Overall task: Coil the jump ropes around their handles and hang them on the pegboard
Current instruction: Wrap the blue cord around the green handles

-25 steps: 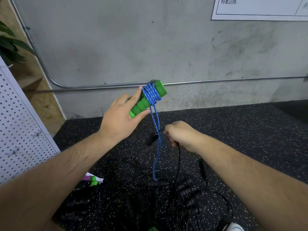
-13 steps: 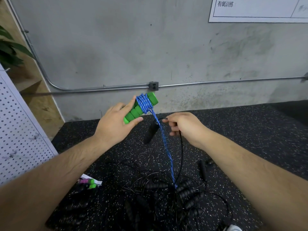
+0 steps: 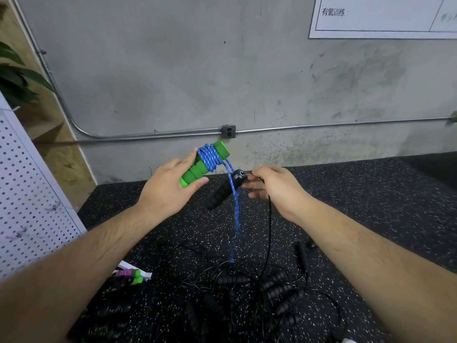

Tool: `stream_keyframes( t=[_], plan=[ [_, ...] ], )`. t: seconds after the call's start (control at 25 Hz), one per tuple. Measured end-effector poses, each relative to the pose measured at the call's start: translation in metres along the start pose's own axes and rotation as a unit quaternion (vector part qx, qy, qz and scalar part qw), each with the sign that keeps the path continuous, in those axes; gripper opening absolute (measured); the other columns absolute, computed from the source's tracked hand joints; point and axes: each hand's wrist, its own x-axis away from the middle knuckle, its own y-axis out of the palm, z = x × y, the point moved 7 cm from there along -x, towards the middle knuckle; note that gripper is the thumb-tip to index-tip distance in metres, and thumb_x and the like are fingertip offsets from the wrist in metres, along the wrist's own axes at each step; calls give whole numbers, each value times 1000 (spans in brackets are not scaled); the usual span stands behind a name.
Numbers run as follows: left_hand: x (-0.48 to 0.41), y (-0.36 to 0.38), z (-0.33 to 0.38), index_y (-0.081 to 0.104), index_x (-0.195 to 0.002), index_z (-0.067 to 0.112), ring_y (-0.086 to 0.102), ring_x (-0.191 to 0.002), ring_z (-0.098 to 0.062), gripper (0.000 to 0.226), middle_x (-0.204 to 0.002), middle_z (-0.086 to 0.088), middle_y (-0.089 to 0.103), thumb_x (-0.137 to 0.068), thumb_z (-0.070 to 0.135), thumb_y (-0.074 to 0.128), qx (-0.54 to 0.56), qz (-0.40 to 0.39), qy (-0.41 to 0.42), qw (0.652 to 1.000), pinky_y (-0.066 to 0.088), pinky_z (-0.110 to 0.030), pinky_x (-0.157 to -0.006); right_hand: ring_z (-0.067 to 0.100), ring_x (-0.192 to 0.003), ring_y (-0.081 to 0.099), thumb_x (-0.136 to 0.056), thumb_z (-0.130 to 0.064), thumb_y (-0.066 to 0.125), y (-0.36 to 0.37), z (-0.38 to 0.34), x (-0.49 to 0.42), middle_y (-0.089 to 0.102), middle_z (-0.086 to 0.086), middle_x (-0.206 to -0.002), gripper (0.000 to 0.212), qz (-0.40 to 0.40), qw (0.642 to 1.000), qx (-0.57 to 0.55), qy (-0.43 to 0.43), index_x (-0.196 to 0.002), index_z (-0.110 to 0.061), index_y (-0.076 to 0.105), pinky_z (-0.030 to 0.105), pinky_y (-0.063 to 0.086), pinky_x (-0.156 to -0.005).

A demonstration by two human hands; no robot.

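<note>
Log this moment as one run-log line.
left hand: grips green handle, blue rope partly coiled | right hand: pinches black rope, black handle dangling | hanging: not done

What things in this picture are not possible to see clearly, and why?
Head view only.
Blue rope: lower end blurred, lost in the black pile.
Green handle: partly hidden under rope coils and the left hand.
Right hand: pinches the black cord; its lower fingers are blurred.
Pegboard: cut off by the left edge.
Sign: cut off at top and right.
</note>
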Motion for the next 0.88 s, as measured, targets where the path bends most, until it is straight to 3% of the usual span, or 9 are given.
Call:
stream_keyframes(
  t=[0.08,0.16,0.32,0.56,0.64,0.76,0.88],
  plan=[
    [0,-2,-2,23,-157,42,56,-109,-17,95,-112,10,57,-77,94,29,-1,5,-2,1000,51,-44,-94,29,-88,76,-101,-7,47,3,1,0,75,15,-96,18,-6,999,-54,9,-107,6,58,41,59,-78],
    [0,-6,-2,25,-157,41,55,-103,-17,90,-105,10,55,-81,88,35,2,13,1,1000,51,-42,-91,29,-86,76,-101,-9,45,2,-1,1,77,12,-91,16,16,999,-50,7,-103,1,58,45,59,-85],
    [1,-9,1,23,-157,42,53,-104,-22,84,-106,6,54,-84,80,36,-84,12,-8,996,51,-41,-89,23,-86,74,-99,-17,48,-20,-10,2,71,7,-91,17,131,990,-16,-49,-87,-11,59,38,61,-73],
    [1,1,-13,15,-159,44,54,-111,-23,77,-121,1,57,-92,73,40,-192,-48,-54,979,51,-38,-84,15,-81,76,-104,-30,51,-31,-17,4,73,3,-93,23,165,980,-21,-107,-94,-10,52,31,61,-68],
    [1,4,-17,16,-158,43,55,-112,-24,78,-124,1,57,-91,74,41,-194,-60,-61,977,51,-39,-85,16,-80,75,-103,-38,52,-34,-16,2,75,1,-88,28,178,974,64,-120,-90,-12,52,37,59,-72],
    [2,2,-17,17,-158,43,54,-112,-24,78,-122,0,57,-91,73,41,-186,-60,-64,979,51,-39,-85,21,-74,69,-103,-43,48,-38,-14,-1,72,6,-87,31,202,943,240,-106,-92,-16,55,33,50,-60],
    [1,-3,-8,18,-158,43,53,-106,-21,80,-108,5,53,-89,76,39,-156,-54,-38,986,50,-37,-84,18,-62,62,-101,-38,49,-29,0,-7,66,5,-83,31,125,893,430,-46,-103,-9,60,31,49,-54]
  ],
)
